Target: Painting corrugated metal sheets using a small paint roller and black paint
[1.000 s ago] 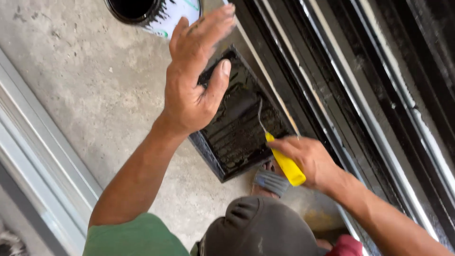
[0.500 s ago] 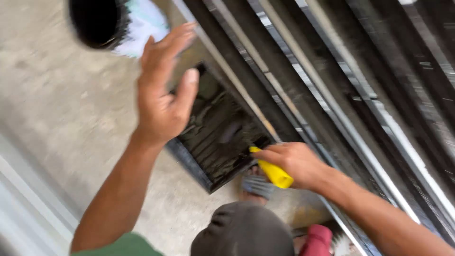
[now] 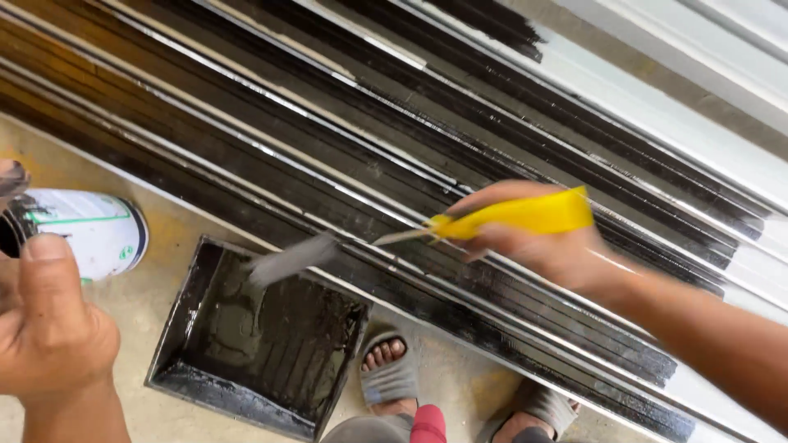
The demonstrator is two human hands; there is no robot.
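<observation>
While the view looks down over black-painted metal rails (image 3: 345, 139) laid on the floor, a paint roller (image 3: 501, 217) with a yellow handle is gripped by the right hand (image 3: 533, 238), the fingers wrapped tight around that handle. The roller's thin metal shaft is seen running leftward to a blurred grey sleeve (image 3: 291, 258), which is held just above the near rail and over the far edge of a black paint tray (image 3: 185, 344). The tray is set on the concrete floor (image 3: 148, 418), just beside the rails, and is coated inside with dark paint. The left hand (image 3: 53, 336) is raised at the lower left corner, empty, its fingers spread loosely and the thumb upright; nothing is held by it. Behind it, a white paint can (image 3: 94, 230) with dark smears is seen on the floor. Two feet in grey sandals (image 3: 390, 373) are planted at the bottom edge, just beside the tray and touching the nearest rail's edge.
</observation>
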